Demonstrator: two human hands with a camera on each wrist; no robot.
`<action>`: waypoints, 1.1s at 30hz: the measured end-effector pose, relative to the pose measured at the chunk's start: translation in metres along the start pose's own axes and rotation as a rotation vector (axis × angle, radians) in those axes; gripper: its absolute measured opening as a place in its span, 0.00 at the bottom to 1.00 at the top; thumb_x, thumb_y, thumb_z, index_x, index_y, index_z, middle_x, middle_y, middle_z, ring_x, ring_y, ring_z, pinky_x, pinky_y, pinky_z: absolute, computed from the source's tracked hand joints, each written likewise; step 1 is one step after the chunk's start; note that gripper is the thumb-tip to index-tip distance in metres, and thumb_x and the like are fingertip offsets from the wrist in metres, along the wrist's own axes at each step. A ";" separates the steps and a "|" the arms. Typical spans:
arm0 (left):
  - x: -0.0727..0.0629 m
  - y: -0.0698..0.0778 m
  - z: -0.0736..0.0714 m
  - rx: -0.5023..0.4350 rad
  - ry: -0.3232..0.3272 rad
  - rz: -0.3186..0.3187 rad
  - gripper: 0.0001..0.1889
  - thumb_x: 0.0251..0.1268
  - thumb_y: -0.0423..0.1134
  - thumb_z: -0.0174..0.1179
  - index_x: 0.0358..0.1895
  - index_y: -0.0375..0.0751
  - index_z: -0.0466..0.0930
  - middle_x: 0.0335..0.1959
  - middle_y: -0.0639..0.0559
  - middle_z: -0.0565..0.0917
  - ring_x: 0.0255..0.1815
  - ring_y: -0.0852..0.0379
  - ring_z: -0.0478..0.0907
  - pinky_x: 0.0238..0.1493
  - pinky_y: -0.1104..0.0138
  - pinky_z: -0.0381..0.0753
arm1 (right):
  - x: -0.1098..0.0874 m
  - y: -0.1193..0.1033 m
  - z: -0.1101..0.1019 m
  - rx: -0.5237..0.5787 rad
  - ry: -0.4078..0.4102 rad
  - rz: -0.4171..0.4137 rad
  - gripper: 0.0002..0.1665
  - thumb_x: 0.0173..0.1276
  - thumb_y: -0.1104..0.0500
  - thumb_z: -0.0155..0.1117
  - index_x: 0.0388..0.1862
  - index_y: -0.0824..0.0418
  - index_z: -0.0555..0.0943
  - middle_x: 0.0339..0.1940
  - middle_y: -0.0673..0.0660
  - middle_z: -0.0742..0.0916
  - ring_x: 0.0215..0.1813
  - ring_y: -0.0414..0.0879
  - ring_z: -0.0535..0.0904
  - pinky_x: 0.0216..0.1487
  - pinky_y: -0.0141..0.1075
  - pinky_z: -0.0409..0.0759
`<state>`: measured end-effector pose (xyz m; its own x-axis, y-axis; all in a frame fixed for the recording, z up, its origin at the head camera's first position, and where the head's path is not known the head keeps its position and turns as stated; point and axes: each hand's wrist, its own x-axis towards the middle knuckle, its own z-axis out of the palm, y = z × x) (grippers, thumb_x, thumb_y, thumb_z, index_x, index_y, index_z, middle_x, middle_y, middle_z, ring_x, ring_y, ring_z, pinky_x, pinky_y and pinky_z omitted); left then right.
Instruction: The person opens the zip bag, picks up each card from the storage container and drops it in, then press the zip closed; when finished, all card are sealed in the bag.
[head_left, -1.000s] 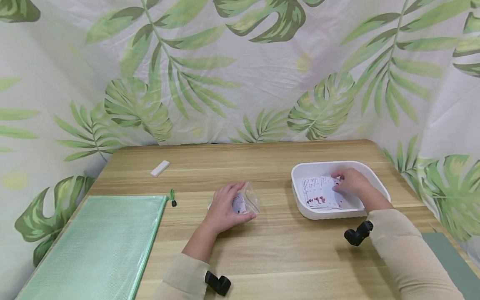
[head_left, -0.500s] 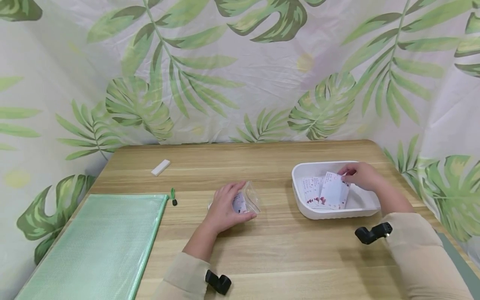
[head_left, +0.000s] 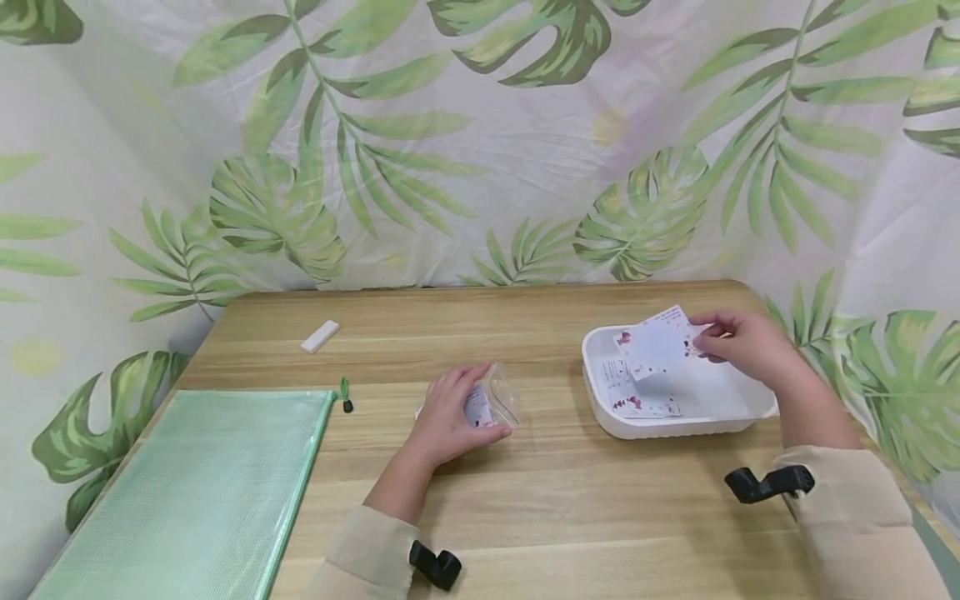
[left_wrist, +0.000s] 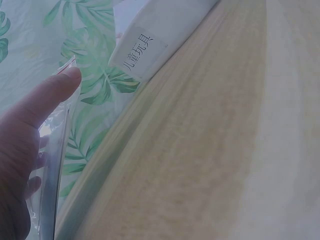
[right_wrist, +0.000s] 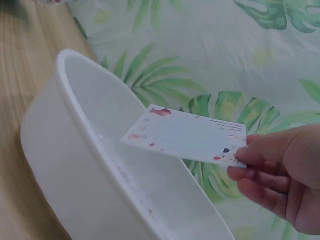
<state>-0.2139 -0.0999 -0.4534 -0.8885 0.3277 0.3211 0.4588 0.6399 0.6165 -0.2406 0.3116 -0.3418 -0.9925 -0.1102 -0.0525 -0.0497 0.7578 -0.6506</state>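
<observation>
My right hand [head_left: 746,346] pinches one end of a white printed card [right_wrist: 187,134] between thumb and fingers, above the white plastic tub [head_left: 652,427]. Other cards [head_left: 633,398] with small red pictures lie at the left of the tub's floor. Near the middle of the table, my left hand [head_left: 453,417] holds a clear zip bag [head_left: 501,396] with printed cards inside. In the left wrist view the thumb is on one side of the bag [left_wrist: 50,165] and the fingers show through it from the other; the palm hides part of it from above.
A green mesh zip pouch [head_left: 210,475] covers the table's left side, with a small black-and-green cord piece [head_left: 347,396] by its corner. A white block [head_left: 320,337] lies farther back. A leaf-print curtain [head_left: 480,150] hangs behind the wooden table [head_left: 525,508].
My right hand has picked a card out of the tub, lifting it and turning it sideways while moving slightly right. My left hand and the zip bag have stayed in place.
</observation>
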 end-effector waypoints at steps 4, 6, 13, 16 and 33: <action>0.000 0.000 0.000 0.004 -0.001 -0.004 0.49 0.39 0.57 0.75 0.70 0.44 0.68 0.61 0.44 0.76 0.65 0.41 0.69 0.68 0.46 0.63 | -0.007 -0.013 0.011 0.103 0.073 -0.004 0.28 0.70 0.60 0.62 0.65 0.71 0.73 0.35 0.51 0.88 0.31 0.31 0.82 0.37 0.26 0.81; 0.000 -0.001 0.000 0.004 0.000 -0.004 0.49 0.39 0.57 0.75 0.70 0.44 0.68 0.61 0.44 0.76 0.65 0.41 0.69 0.67 0.46 0.63 | -0.011 -0.019 0.019 0.168 0.097 -0.019 0.28 0.70 0.60 0.62 0.65 0.72 0.73 0.32 0.44 0.87 0.31 0.29 0.82 0.37 0.25 0.81; 0.000 -0.001 0.000 -0.003 -0.002 -0.004 0.49 0.39 0.56 0.75 0.70 0.43 0.68 0.61 0.44 0.75 0.65 0.42 0.69 0.67 0.46 0.63 | -0.019 -0.038 0.051 0.326 0.187 -0.049 0.26 0.68 0.61 0.63 0.62 0.73 0.75 0.26 0.34 0.81 0.29 0.28 0.82 0.36 0.24 0.82; -0.001 0.000 0.000 -0.004 0.000 -0.003 0.49 0.39 0.57 0.75 0.70 0.43 0.68 0.61 0.44 0.75 0.65 0.41 0.69 0.67 0.46 0.63 | -0.021 -0.046 0.065 0.391 0.185 -0.046 0.27 0.67 0.62 0.64 0.62 0.74 0.75 0.27 0.37 0.82 0.29 0.29 0.82 0.37 0.24 0.83; 0.000 0.001 0.000 0.000 -0.003 -0.006 0.50 0.38 0.56 0.76 0.70 0.42 0.68 0.62 0.44 0.75 0.66 0.42 0.68 0.68 0.47 0.62 | -0.026 -0.078 0.125 0.461 0.098 0.005 0.23 0.64 0.66 0.64 0.58 0.71 0.79 0.32 0.55 0.84 0.30 0.37 0.83 0.36 0.27 0.83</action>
<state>-0.2134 -0.0993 -0.4531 -0.8911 0.3262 0.3155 0.4539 0.6415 0.6185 -0.1967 0.1749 -0.3841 -0.9996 -0.0289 0.0007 -0.0119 0.3910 -0.9203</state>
